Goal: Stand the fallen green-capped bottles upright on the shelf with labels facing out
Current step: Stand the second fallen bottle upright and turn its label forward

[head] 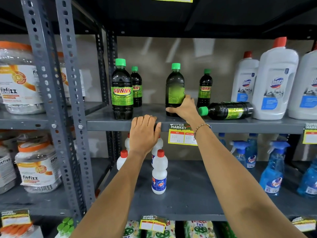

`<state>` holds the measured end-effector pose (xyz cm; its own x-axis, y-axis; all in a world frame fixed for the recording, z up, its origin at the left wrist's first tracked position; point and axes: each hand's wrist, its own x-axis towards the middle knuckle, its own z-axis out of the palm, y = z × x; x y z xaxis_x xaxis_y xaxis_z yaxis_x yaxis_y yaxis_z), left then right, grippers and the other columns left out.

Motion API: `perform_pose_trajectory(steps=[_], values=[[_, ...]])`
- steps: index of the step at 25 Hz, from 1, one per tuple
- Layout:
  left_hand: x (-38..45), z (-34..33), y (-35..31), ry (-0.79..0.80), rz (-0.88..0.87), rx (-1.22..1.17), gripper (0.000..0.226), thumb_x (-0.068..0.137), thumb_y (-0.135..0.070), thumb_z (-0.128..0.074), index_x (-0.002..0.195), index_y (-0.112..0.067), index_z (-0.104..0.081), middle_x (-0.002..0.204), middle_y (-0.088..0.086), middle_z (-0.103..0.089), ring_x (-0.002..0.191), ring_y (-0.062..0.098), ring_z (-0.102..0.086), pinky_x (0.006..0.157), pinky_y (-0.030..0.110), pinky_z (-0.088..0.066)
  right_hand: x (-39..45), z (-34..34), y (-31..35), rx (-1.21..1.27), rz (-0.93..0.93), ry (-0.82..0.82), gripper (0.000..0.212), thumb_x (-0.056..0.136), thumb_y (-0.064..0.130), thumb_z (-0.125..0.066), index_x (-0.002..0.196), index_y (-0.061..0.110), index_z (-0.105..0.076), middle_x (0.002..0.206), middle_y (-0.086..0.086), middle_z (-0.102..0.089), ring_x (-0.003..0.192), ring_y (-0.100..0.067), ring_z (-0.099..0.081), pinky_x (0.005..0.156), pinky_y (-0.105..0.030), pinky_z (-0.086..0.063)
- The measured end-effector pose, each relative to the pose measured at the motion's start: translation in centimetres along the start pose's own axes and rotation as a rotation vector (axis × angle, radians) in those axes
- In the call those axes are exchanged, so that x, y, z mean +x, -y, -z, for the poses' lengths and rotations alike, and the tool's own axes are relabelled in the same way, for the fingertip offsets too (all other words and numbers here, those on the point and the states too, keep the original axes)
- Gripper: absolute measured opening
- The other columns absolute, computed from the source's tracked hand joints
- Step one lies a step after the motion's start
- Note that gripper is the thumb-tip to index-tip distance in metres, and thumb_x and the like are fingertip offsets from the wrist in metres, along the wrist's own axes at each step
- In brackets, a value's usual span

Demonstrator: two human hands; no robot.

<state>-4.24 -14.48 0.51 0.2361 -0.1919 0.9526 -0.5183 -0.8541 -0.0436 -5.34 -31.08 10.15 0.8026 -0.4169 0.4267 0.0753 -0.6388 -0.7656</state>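
Several dark green-capped bottles stand on the grey shelf [109,125]. My right hand [186,109] grips the lower part of an upright bottle [174,85] whose label looks blurred and shows no brand name. Just right of that hand, one bottle [228,110] lies on its side, cap pointing left. At the left, an upright bottle [122,91] shows its SUNNY label, with another [136,86] behind it. A further one [205,90] stands at the back right, label out. My left hand [144,133] rests on the shelf's front edge, fingers curled over it.
Large white Domex jugs [274,83] stand right of the lying bottle. A price tag [181,134] hangs on the shelf edge. Below are small white red-capped bottles [159,172] and blue spray bottles [272,169]. Jars [18,78] fill the left rack behind a grey post [68,93].
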Motion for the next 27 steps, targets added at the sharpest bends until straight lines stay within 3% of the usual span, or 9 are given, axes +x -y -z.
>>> perform_pose_trajectory(steps=[5,9,13,18,22,27], values=[[-0.02,-0.2,0.07,0.011,0.001,0.001,0.036,0.097,-0.037,-0.036,0.098,-0.012,-0.062,0.091,0.006,-0.064,0.08,0.025,-0.057,0.081,0.039,-0.044,0.46,-0.02,-0.21,0.071,-0.08,0.077,0.072,0.054,0.024,-0.083,0.116,0.007,-0.05,0.111,-0.008,-0.063,0.106,-0.024,-0.061,0.084,-0.032,-0.05],[-0.09,-0.34,0.16,0.004,0.003,0.001,0.035,0.096,-0.037,-0.038,0.098,-0.012,-0.062,0.091,0.005,-0.065,0.08,0.024,-0.058,0.081,0.038,-0.045,0.64,-0.29,-0.56,0.03,-0.081,0.02,0.092,0.039,0.045,-0.087,0.117,0.009,-0.052,0.116,-0.009,-0.06,0.109,-0.026,-0.059,0.095,-0.04,-0.049],[-0.05,-0.36,0.2,0.026,0.008,-0.015,0.036,0.096,-0.037,-0.037,0.099,-0.012,-0.062,0.093,0.005,-0.066,0.082,0.025,-0.059,0.082,0.039,-0.044,0.27,0.11,-0.13,0.078,-0.101,0.079,0.07,0.065,0.016,-0.079,0.12,0.004,-0.037,0.12,-0.014,-0.056,0.112,-0.027,-0.056,0.088,-0.034,-0.047],[0.01,-0.18,0.15,0.037,0.008,-0.015,0.037,0.096,-0.038,-0.035,0.098,-0.013,-0.063,0.093,0.004,-0.066,0.082,0.024,-0.06,0.083,0.039,-0.047,0.31,-0.02,-0.18,0.004,-0.067,0.03,0.088,0.061,0.03,-0.086,0.127,0.003,-0.033,0.131,-0.013,-0.044,0.123,-0.028,-0.046,0.102,-0.04,-0.043],[-0.03,-0.24,0.16,0.043,0.014,-0.016,0.038,0.097,-0.038,-0.034,0.1,-0.013,-0.063,0.094,0.004,-0.066,0.084,0.024,-0.06,0.083,0.039,-0.046,0.23,0.18,-0.2,0.081,-0.074,0.095,0.065,0.071,0.013,-0.075,0.119,0.005,-0.031,0.118,-0.013,-0.052,0.107,-0.025,-0.054,0.082,-0.033,-0.045],[-0.06,-0.32,0.22,0.048,0.014,-0.019,0.037,0.097,-0.039,-0.035,0.1,-0.013,-0.062,0.095,0.004,-0.066,0.084,0.024,-0.06,0.083,0.038,-0.046,0.34,0.0,-0.44,0.04,-0.04,0.024,0.082,0.059,0.023,-0.088,0.119,0.007,-0.034,0.128,-0.013,-0.05,0.12,-0.03,-0.05,0.101,-0.043,-0.044]])
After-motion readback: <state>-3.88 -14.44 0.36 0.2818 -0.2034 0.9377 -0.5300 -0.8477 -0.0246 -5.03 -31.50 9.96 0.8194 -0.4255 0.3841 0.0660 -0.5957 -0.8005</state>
